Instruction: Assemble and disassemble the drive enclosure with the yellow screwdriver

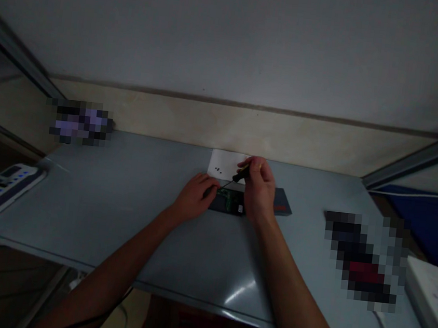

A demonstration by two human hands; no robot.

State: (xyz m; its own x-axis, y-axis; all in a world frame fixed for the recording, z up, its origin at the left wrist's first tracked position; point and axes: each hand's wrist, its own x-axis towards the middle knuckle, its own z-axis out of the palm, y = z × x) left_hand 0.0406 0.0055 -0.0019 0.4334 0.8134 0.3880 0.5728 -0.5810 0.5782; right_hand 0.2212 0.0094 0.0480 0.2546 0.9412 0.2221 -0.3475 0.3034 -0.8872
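Note:
A dark flat device with a green circuit board (230, 199) lies near the middle of the grey table. My right hand (259, 185) is wrapped round the handle of a screwdriver (240, 174), its thin shaft slanting down left to the board's upper left part. My left hand (195, 197) rests at the device's left end, fingers together over its edge. Behind the device is a white sheet (222, 163) with several small dark pieces on it. A grey flat piece (283, 202) shows to the right, partly behind my right hand.
A power strip (5, 188) lies at the table's left edge. A blurred dark and red object (361, 260) and a white box (430, 296) with a cable nearby are at the right. A blurred purple item (82, 122) stands back left. A wall (169, 117) borders the table (101, 198).

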